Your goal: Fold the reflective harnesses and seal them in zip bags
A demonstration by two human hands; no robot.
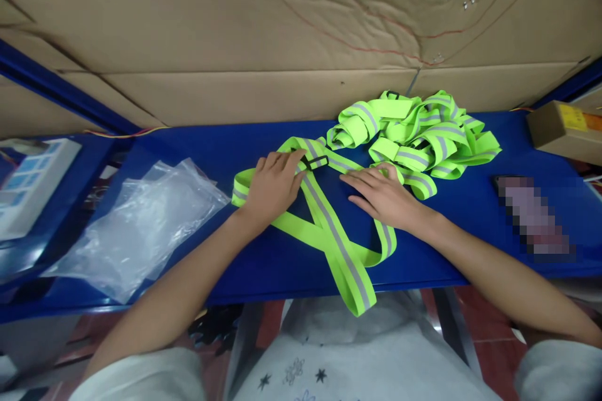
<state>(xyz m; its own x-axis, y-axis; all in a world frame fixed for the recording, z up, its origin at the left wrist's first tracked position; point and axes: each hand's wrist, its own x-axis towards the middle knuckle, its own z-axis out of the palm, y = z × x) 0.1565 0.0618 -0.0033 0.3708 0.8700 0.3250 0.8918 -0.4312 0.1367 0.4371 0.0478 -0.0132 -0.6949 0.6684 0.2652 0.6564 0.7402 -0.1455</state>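
Observation:
A neon-yellow reflective strap (335, 225) with a grey stripe lies in loose, crossing loops on the blue table, one loop hanging over the front edge. My left hand (273, 187) rests palm down on its left part, fingers bent over the webbing and thumb close by a black plastic buckle (316, 163). My right hand (382, 194) lies palm down across the strap's right side, fingers stretched out toward the left. The palm hides some of the webbing beneath it. Just behind that hand is a tangled pile of similar straps (435, 131).
Clear plastic bags (145, 225) lie to the left on the blue table (423, 257). A white-and-blue box (37, 185) sits farther left. At right are a pixelated phone-shaped object (533, 216) and a cardboard box (564, 131). Cardboard sheeting (235, 31) walls the back.

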